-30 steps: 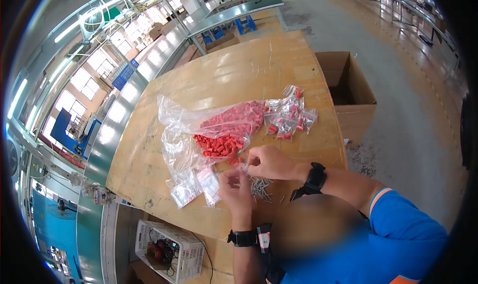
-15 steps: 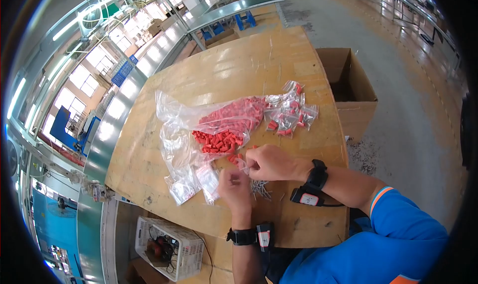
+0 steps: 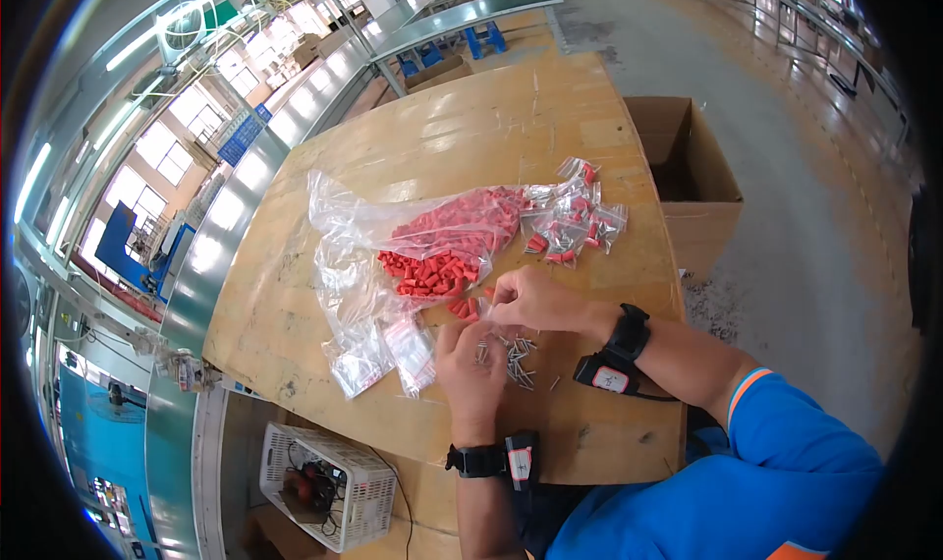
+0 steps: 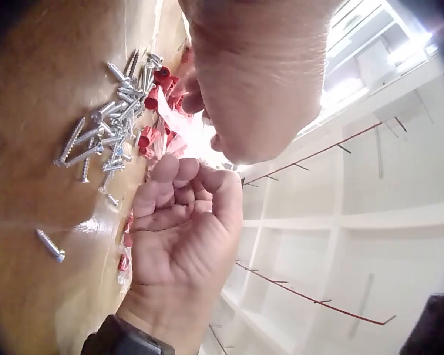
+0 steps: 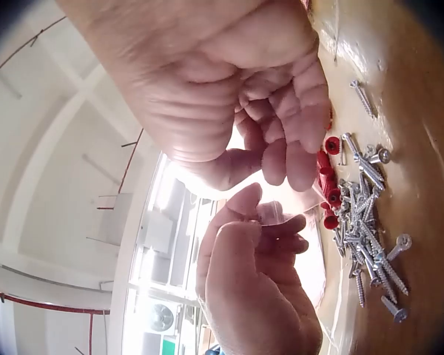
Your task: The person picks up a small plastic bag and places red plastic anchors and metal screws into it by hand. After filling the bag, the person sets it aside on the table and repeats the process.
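Observation:
My left hand (image 3: 468, 349) and right hand (image 3: 511, 303) meet fingertip to fingertip above the wooden table (image 3: 462, 128). In the right wrist view my left hand (image 5: 270, 229) pinches a small clear bag (image 5: 275, 214) between thumb and fingers. My right hand (image 5: 281, 133) has its fingers curled at the bag's mouth. A heap of silver screws (image 3: 513, 352) lies right under the hands, also in the wrist views as screws (image 4: 107, 129) and screws (image 5: 366, 244). Loose red wall plugs (image 5: 327, 177) lie beside them, spilled from a large clear bag of plugs (image 3: 442, 236).
Several small filled bags (image 3: 570, 216) lie to the right of the large bag, and flat empty bags (image 3: 388, 349) to the left of my hands. An open cardboard box (image 3: 688, 167) stands off the table's right edge. Under the near edge is a white basket (image 3: 329, 476).
Both hands stayed together and drifted slightly away from me, the right one towards the loose red plugs. More of the screw heap now shows beside the left hand.

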The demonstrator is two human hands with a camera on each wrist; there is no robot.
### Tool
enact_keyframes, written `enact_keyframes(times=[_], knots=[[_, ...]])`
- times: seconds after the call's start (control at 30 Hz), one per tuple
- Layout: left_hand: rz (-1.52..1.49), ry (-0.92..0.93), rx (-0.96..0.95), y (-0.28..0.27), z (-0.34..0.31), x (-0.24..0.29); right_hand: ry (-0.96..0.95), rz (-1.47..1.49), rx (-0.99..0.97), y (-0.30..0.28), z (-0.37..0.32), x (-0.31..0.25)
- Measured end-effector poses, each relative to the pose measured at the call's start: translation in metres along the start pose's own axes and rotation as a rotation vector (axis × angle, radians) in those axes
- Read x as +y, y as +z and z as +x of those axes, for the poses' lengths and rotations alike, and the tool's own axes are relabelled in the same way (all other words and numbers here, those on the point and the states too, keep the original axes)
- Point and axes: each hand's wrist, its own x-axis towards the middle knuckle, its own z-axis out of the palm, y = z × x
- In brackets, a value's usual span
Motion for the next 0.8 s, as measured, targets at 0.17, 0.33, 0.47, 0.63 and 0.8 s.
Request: enact_keyframes(times=[0.17,0.33,0.47,0.63,0.8], knots=[[0.053,-0.022,0.008,0.001,0.000,-0.005,0.013,0.144,-0.012,-0.003,0.003,0.006],[-0.365,-0.402,-0.012,-0.005,-0.006,0.000,-0.140,0.172,-0.034,-0.007,0.009,0.009],[-0.852,-0.626,-0.107,-0.011,-0.008,0.005,-0.246,0.189,-0.096,-0.008,0.004,-0.006],[-1.026,-0.594,-0.223,-0.014,-0.008,0.007,-0.219,0.150,-0.372,-0.010,-0.001,-0.005],[-1.238,-0.565,-0.235,-0.020,-0.010,0.003,-0.169,0.133,-0.477,-0.017,-0.004,-0.011]])
